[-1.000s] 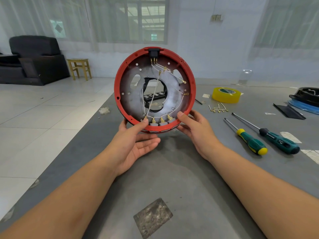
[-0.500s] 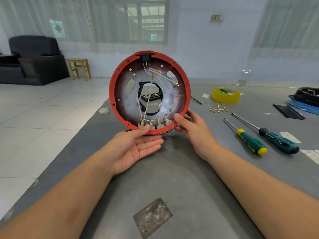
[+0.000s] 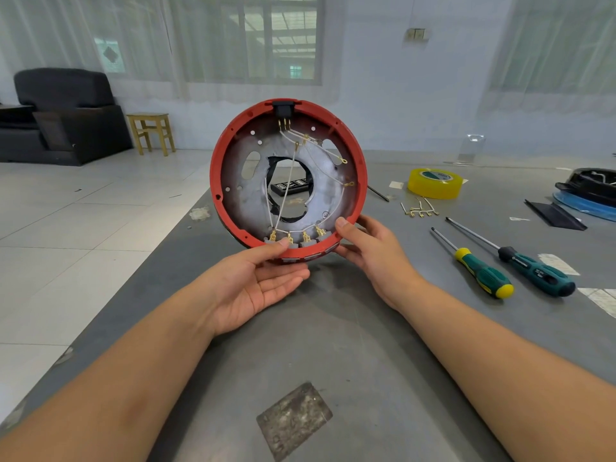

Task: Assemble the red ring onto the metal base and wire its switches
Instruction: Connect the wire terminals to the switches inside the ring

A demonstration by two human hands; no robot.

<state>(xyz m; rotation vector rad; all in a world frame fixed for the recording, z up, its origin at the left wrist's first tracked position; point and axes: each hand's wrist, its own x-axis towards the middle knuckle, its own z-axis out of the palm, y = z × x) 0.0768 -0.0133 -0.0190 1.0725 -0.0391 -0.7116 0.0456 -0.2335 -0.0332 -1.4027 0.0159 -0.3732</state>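
The red ring (image 3: 224,155) is held upright above the grey table, its open side facing me, with the metal base (image 3: 328,191) seated inside it. White wires (image 3: 287,186) with brass terminals run from a black connector (image 3: 283,110) at the top to several grey switches (image 3: 305,241) at the bottom. My left hand (image 3: 256,281) grips the lower rim, thumb on top near the switches, palm up beneath. My right hand (image 3: 373,248) grips the lower right rim with thumb on the inside edge.
On the table to the right lie two green-handled screwdrivers (image 3: 480,268) (image 3: 533,270), loose brass terminals (image 3: 418,210), a yellow tape roll (image 3: 435,183) and a black and blue part (image 3: 590,195). A black case (image 3: 290,186) shows through the base's hole. The table's left edge (image 3: 160,248) drops to tiled floor.
The ring has come down and shifted left, lower in view than a second ago. Both hands stayed on its lower rim.
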